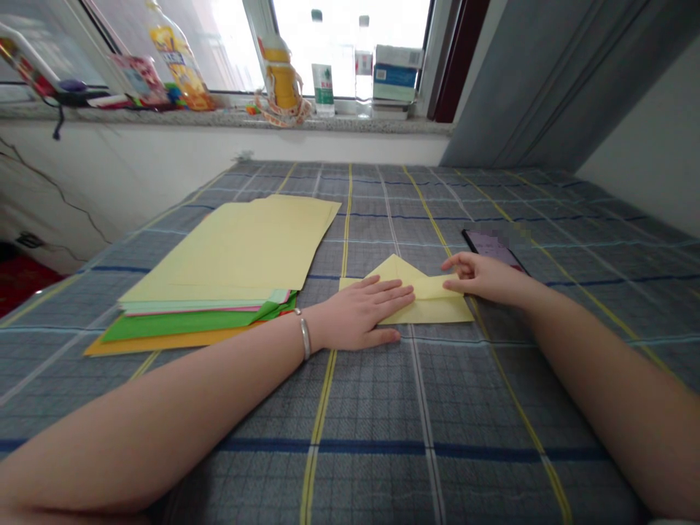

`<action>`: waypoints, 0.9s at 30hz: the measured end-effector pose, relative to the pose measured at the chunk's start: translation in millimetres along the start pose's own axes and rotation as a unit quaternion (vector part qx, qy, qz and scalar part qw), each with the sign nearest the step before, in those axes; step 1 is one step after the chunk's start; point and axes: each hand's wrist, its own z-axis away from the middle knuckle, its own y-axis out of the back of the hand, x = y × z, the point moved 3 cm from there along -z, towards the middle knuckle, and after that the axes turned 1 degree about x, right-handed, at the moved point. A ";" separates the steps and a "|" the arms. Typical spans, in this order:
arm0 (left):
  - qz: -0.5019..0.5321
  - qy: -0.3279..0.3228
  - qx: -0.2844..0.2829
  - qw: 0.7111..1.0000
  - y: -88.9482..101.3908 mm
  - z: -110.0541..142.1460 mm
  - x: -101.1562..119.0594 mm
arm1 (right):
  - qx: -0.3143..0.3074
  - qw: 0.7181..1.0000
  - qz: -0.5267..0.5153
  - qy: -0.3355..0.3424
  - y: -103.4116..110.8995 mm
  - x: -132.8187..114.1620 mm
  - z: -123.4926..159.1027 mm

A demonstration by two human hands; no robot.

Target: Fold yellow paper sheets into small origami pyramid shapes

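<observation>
Folded yellow paper point(432, 310), creased to a peak, on woven plaid cloth point(377, 408)
L hand point(358, 313) flat, open, fingertips on paper; R hand point(484, 278) half-closed, pinching top flap point(432, 288).

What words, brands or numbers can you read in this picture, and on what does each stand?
No text here can be read with certainty.
The orange bottle: label too small and blurred to read.
The water bottle: green label too small to read.
The boxes: printing too blurred to read.
The phone: screen blurred.
</observation>
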 end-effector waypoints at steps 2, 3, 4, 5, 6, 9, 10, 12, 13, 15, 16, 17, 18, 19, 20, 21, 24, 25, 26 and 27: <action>-0.003 0.003 -0.005 1.000 -0.1 -0.3 0.0 | -0.040 0.998 -0.037 -0.029 0.8 1.9 3.1; -0.004 0.004 -0.007 1.000 0.0 -0.4 0.1 | -0.056 0.996 -0.049 -0.041 0.2 2.4 3.8; -0.005 0.006 -0.008 1.000 0.2 -0.3 0.4 | -0.067 0.995 -0.055 -0.048 -0.6 3.0 3.8; -0.005 0.007 -0.007 1.000 0.3 -0.2 0.7 | -0.071 0.995 -0.054 -0.050 -1.5 3.6 3.2; -0.005 0.007 -0.006 1.000 0.5 -0.1 1.0 | -0.068 0.995 -0.047 -0.047 -2.0 4.3 1.9; -0.004 0.008 0.005 1.000 0.5 0.3 1.9 | -0.033 0.999 -0.010 -0.025 -2.0 7.6 -2.7; -0.004 0.008 0.008 1.000 0.3 0.4 1.9 | -0.023 0.999 0.000 -0.021 -1.8 9.0 -3.8; -0.006 0.010 0.010 1.000 -0.3 0.5 1.8 | -0.020 1.000 0.005 -0.023 -1.7 11.6 -5.1; -0.007 0.011 0.011 1.000 -0.6 0.5 1.6 | -0.026 0.999 0.000 -0.027 -1.9 12.8 -5.3; -0.009 0.012 0.014 1.000 -0.6 0.8 1.7 | -0.035 0.999 -0.013 -0.034 -2.1 14.3 -5.2; -0.011 0.012 0.015 1.000 -0.5 0.9 2.1 | -0.037 0.999 -0.018 -0.036 -2.1 14.6 -5.1; -0.015 0.010 0.015 1.000 -0.2 1.0 2.7 | -0.038 0.998 -0.020 -0.037 -2.1 14.7 -5.0; -0.020 0.010 0.016 1.000 0.1 1.1 3.4 | -0.038 0.998 -0.021 -0.038 -2.1 14.6 -4.9; -0.025 0.010 0.016 0.999 0.5 1.1 4.3 | -0.037 0.998 -0.020 -0.038 -2.1 14.3 -4.9; -0.032 0.010 0.017 0.999 0.8 1.0 5.2 | -0.035 0.998 -0.018 -0.039 -2.2 14.0 -4.8; -0.038 0.008 0.018 0.999 1.2 0.9 6.1 | -0.036 0.998 -0.016 -0.041 -2.4 13.5 -4.7; -0.047 -0.005 0.024 0.999 2.1 -0.1 8.7 | -0.037 0.998 -0.013 -0.046 -3.3 12.1 -4.3; -0.046 -0.011 0.026 0.999 2.3 -0.5 9.2 | -0.039 0.998 -0.015 -0.049 -3.5 11.7 -4.0; -0.045 -0.015 0.027 0.999 2.4 -0.8 9.5 | -0.041 0.998 -0.019 -0.052 -3.6 11.2 -3.5; -0.044 -0.018 0.027 0.999 2.4 -1.0 9.5 | -0.045 0.997 -0.028 -0.054 -3.5 10.5 -2.9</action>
